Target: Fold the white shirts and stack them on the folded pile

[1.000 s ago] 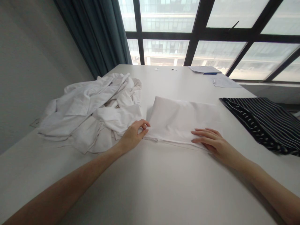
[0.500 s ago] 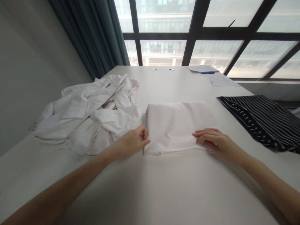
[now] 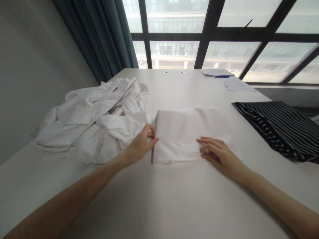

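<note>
A folded white cloth [image 3: 184,127] lies flat in the middle of the table, its front edge showing more than one layer. At its left edge my left hand [image 3: 143,142] is closed, with thumb and forefinger pinched at the fold. A thin brownish strip shows along that edge below the fingers; I cannot make out what it is. My right hand [image 3: 219,154] rests at the front right part of the cloth, fingers stretched out and a little bent over its surface, thumb near the front edge.
A loose heap of white cloth [image 3: 87,116] covers the table's left side. Black-and-white striped fabric [image 3: 281,126] lies at the right edge. Papers [image 3: 239,85] and a blue pen [image 3: 222,76] lie at the far right, before the windows. A dark curtain [image 3: 99,36] hangs behind the heap.
My right hand has slid left along the front of the folded cloth. My left hand has moved slightly up its left edge. The cloth stays in about the same place.
</note>
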Action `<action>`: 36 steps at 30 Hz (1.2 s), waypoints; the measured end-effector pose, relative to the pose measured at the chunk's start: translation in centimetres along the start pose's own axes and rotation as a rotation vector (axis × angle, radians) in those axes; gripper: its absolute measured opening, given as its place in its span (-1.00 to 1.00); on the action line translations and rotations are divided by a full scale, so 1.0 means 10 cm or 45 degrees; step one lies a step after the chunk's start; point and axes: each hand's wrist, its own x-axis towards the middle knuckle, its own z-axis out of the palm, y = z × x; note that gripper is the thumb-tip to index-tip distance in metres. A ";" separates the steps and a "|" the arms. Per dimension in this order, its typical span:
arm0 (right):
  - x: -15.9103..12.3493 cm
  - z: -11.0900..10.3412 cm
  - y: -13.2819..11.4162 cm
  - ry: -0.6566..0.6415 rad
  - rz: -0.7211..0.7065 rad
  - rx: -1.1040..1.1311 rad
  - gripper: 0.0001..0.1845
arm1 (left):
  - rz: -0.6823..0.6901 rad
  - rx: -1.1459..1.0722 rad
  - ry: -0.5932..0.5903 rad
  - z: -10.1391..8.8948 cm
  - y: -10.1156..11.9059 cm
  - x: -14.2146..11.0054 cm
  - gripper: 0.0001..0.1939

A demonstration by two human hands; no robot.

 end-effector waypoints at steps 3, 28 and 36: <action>0.00 0.00 0.01 -0.008 0.014 0.013 -0.87 | 0.030 0.039 -0.010 -0.03 -0.03 0.02 -0.77; 0.00 -0.02 -0.02 -0.272 -0.279 -0.142 -0.51 | 0.910 0.636 -0.685 0.16 0.12 -0.20 -0.52; -0.03 -0.06 0.01 0.071 -0.221 -0.050 -0.52 | 0.847 0.583 -0.807 0.11 0.22 -0.24 -0.52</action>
